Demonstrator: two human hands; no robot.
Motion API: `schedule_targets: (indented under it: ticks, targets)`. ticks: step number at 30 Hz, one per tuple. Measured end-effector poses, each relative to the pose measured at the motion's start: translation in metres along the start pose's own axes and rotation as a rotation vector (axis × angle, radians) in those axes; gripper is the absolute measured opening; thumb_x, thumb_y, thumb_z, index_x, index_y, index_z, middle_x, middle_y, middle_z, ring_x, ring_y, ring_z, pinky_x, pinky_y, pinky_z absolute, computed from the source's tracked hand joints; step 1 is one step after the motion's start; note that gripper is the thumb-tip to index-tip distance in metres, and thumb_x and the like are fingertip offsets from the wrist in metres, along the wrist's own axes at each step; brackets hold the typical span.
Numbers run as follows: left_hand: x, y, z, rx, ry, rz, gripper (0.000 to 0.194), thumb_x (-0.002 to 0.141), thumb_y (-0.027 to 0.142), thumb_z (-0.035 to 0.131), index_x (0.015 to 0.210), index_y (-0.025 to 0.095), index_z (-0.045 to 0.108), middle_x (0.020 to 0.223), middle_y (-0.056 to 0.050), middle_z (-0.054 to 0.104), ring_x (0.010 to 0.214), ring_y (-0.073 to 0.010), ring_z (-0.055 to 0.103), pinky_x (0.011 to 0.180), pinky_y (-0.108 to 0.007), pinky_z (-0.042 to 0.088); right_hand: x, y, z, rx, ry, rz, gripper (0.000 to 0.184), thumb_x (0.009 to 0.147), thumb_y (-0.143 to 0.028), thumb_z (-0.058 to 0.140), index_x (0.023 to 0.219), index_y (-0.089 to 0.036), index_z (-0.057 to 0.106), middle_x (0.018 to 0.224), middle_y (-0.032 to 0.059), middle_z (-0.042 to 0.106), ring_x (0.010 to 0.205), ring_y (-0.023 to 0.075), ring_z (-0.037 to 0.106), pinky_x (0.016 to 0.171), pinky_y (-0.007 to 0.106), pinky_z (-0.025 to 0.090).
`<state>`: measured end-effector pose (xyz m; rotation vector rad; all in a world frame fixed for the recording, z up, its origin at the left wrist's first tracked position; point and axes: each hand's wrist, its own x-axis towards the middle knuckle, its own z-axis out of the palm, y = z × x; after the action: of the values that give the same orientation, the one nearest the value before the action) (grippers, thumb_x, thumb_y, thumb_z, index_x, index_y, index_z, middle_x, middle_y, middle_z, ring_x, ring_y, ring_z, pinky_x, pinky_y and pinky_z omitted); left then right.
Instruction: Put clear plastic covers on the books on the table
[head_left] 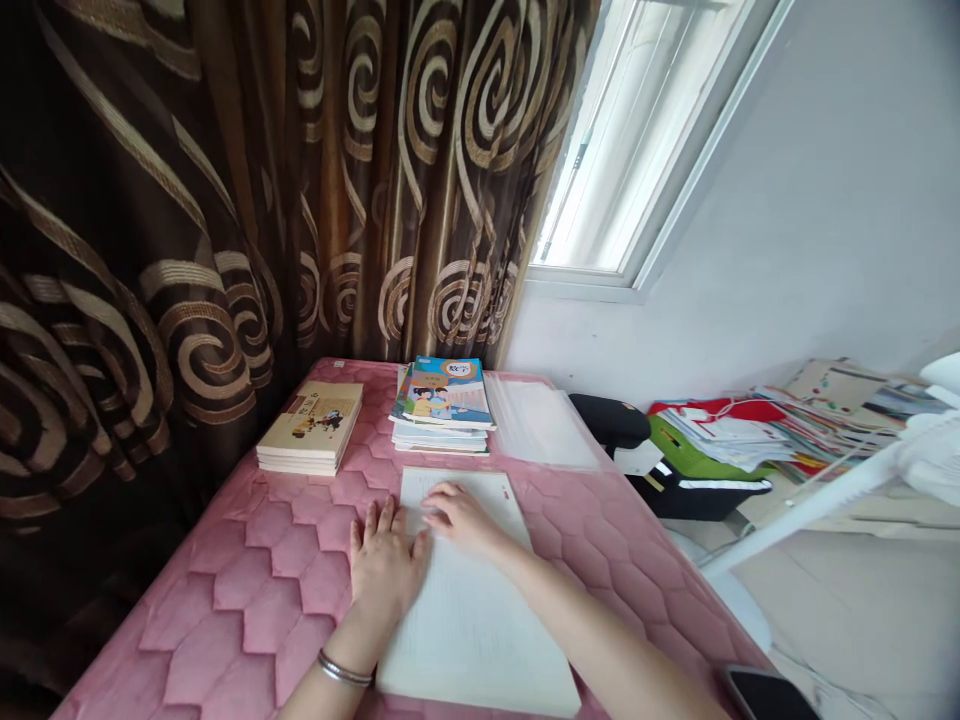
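Note:
A long white paper (480, 620) with faint print lies on the pink quilted cover in front of me; whether it is a loose sheet or an open book I cannot tell. My left hand (386, 560) rests flat on its left edge, fingers spread, a silver bangle at the wrist. On the paper's upper part lies my right hand (461, 517), its fingers loosely bent and apart from the thumb, with nothing seen in them. A small reddish mark shows at the paper's upper right corner.
Beyond the paper are a stack of tan books (311, 425), a pile of colourful textbooks (444, 400) and clear plastic covers (544, 425). A phone (769, 695) lies at the lower right. A white fan (817, 510), a black bin (701, 497) and piled papers stand right.

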<state>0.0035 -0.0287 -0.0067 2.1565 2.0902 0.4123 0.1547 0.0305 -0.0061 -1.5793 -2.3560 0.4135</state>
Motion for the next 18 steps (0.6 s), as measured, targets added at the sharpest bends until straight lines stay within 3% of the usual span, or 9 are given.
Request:
schedule_targets:
  ticks: [2,6,11,14,18]
  targets:
    - [0.0,0.0,-0.001,0.017,0.012,0.009,0.055,0.092,0.045,0.031,0.132,0.015,0.053,0.146,-0.009,0.043,0.137,-0.0314,0.032,0.112,-0.053,0.023,-0.031,0.02,-0.011,0.035,0.025,-0.105,0.029,0.093,-0.031,0.048,0.117,-0.025,0.064,0.127,0.0041,0.06,0.118,0.0175,0.052,0.101,0.029,0.038]
    - [-0.001,0.002,-0.003,0.059,0.054,0.022,0.052,0.092,0.042,0.034,0.131,0.015,0.055,0.145,-0.012,0.044,0.136,-0.0319,0.034,0.11,-0.053,0.025,-0.08,0.055,-0.026,-0.008,0.061,0.048,0.041,0.097,-0.038,0.036,0.128,-0.022,0.058,0.139,0.0061,0.052,0.13,0.0206,0.044,0.109,0.036,0.033]
    - [-0.006,0.016,-0.006,0.178,0.101,0.064,0.049,0.091,0.031,0.034,0.133,0.015,0.053,0.148,-0.012,0.038,0.139,-0.0357,0.027,0.111,-0.063,0.012,-0.101,0.067,-0.03,-0.051,0.056,0.107,0.048,0.099,-0.038,0.027,0.13,-0.016,0.056,0.139,0.0081,0.051,0.132,0.0205,0.042,0.113,0.04,0.025]
    - [-0.008,0.044,0.001,0.177,-0.019,0.153,0.05,0.091,0.024,0.032,0.137,0.015,0.048,0.149,-0.01,0.037,0.141,-0.031,0.025,0.115,-0.058,0.009,-0.099,0.063,-0.031,-0.067,0.076,0.107,0.044,0.098,-0.037,0.031,0.123,-0.017,0.062,0.134,0.0072,0.056,0.127,0.0214,0.046,0.11,0.039,0.028]
    - [-0.007,0.097,0.018,0.047,-0.255,0.317,0.054,0.092,0.034,0.033,0.142,0.017,0.038,0.151,-0.007,0.033,0.141,-0.0275,0.025,0.115,-0.052,0.018,-0.09,0.065,-0.038,-0.02,0.119,0.149,0.034,0.096,-0.032,0.039,0.106,-0.023,0.07,0.122,0.0034,0.065,0.115,0.0197,0.054,0.098,0.033,0.038]
